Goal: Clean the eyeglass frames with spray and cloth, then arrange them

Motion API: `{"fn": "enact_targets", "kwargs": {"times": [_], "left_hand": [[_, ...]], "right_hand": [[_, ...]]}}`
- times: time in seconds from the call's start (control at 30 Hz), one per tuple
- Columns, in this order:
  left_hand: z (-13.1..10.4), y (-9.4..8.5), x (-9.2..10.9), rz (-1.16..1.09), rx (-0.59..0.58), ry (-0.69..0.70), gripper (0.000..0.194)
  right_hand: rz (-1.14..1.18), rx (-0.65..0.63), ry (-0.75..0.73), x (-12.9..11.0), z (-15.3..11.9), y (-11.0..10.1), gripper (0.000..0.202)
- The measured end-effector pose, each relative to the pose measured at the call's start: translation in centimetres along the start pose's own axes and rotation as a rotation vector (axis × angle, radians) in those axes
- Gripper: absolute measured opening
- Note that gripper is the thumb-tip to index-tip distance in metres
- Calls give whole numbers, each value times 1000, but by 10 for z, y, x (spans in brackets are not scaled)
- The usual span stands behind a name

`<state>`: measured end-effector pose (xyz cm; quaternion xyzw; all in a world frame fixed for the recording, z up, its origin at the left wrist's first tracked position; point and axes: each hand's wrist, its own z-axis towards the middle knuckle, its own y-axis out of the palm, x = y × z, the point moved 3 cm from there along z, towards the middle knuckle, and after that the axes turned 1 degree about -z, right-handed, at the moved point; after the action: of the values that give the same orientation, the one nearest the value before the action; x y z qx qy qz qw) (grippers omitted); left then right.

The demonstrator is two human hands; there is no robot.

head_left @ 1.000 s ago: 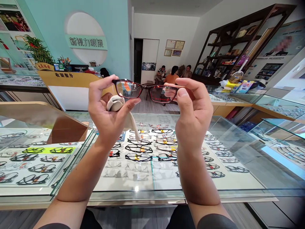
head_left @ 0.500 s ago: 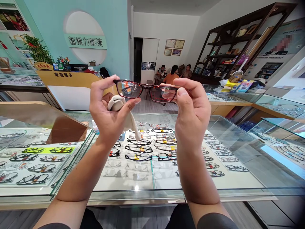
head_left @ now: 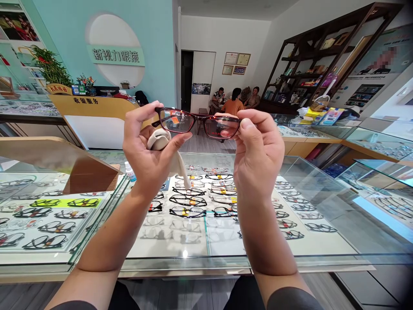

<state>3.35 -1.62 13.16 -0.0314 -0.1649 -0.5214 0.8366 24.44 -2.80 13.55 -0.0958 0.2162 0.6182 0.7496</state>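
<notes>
Dark red-rimmed glasses are held up above the glass display case, lenses facing me. My left hand grips them at the left rim between thumb and forefinger. Tucked in that same palm is a cream cloth, its tail hanging down toward the case. At the right end of the frame, the thumb and forefinger of my right hand pinch the rim. Several rows of glasses lie inside the case under both hands.
A small white bottle stands on the case, beside a slanted wooden-edged panel at the left. Glass counters line the right. People sit at the back, near a dark shelf.
The glasses have tilted slightly in my hands, and their left temple shows more. My left hand has shifted a little to the right; my right hand has moved slightly left.
</notes>
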Motion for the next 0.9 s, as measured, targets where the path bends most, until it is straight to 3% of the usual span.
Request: {"fn": "enact_targets", "kwargs": {"times": [0.27,0.6,0.7,0.9], "left_hand": [[-1,2,-10,-272,-13,-46,80],[0,6,-14,-354,-104,-177,82],[1,7,-12,-371,-94,-141,79],[9,3,-7,-380,-280,-134,84]], "right_hand": [[115,60,56,-2,-1,1,24],[-5,12,56,0,0,1,22],[7,-24,47,-2,0,2,20],[-10,-152,122,-9,6,-3,17]]}}
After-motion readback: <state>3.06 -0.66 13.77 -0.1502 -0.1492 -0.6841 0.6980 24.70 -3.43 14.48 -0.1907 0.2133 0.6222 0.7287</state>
